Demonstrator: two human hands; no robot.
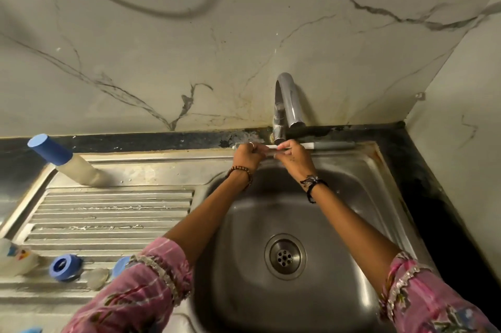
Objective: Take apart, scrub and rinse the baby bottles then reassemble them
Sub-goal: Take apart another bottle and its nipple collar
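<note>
A long bottle brush [332, 145] with a white shaft and grey handle lies along the sink's back rim under the tap [286, 105]. My left hand [247, 156] grips it near the bristle end, and my right hand [295, 155] grips the shaft just right of that. A baby bottle [63, 163] with a blue cap stands at the back left of the drainboard. At the front left lie a clear bottle body [16, 256], a blue screw ring [65, 267], a clear nipple [96, 278] and another blue part [120, 265] partly hidden by my sleeve.
The steel sink basin [352, 197] has a drain [285, 256] at its centre and no water runs from the tap. The ribbed drainboard [113, 213] stretches left. A marble wall rises behind, and a dark counter edge runs along the right.
</note>
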